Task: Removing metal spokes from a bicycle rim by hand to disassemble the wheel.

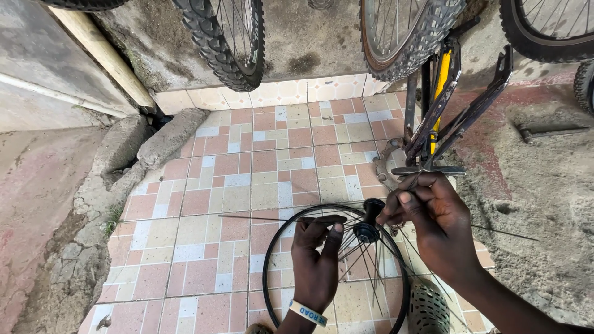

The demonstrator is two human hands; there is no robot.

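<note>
Two hands [315, 260] [433, 216] (bare), one rim [267, 272], one hub [369, 222].

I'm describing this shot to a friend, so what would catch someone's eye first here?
First, the bare black wheel rim at bottom centre, its thin spokes fanning out of the hub. The left hand grips a spoke beside the rim while the right hand pinches another at the hub. Behind lie a patchwork tiled floor and knobbly bicycle tyres along the top.
</note>
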